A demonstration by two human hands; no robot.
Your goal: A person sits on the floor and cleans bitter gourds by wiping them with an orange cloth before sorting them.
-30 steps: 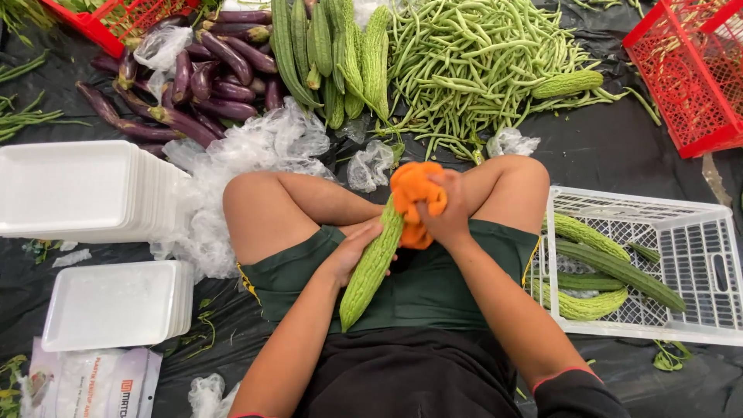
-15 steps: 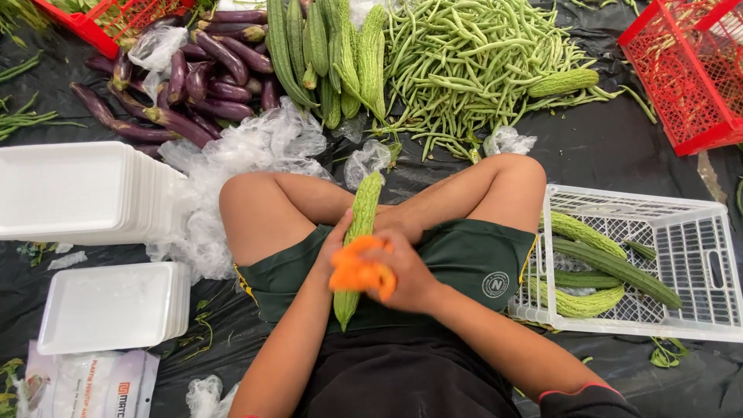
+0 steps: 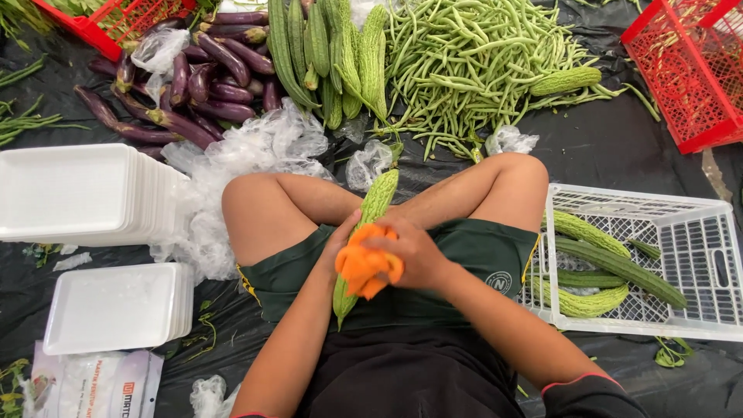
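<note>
Left hand (image 3: pixel 340 246) grips a bitter gourd (image 3: pixel 365 232) over the lap, steadying it; right hand (image 3: pixel 414 251) presses an orange cloth (image 3: pixel 364 267) around its middle. White crate (image 3: pixel 696 232) of gourds sits right, trays (image 3: pixel 77 190) left, beans (image 3: pixel 472 62) and eggplants (image 3: pixel 193 85) beyond.

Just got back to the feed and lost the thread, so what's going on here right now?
A person sits cross-legged on black sheeting, holding a bitter gourd over the lap. The left hand grips the gourd while the right hand presses an orange cloth around its middle. More gourds lie in the white crate at the right; eggplants, green beans and white foam trays lie around.
</note>
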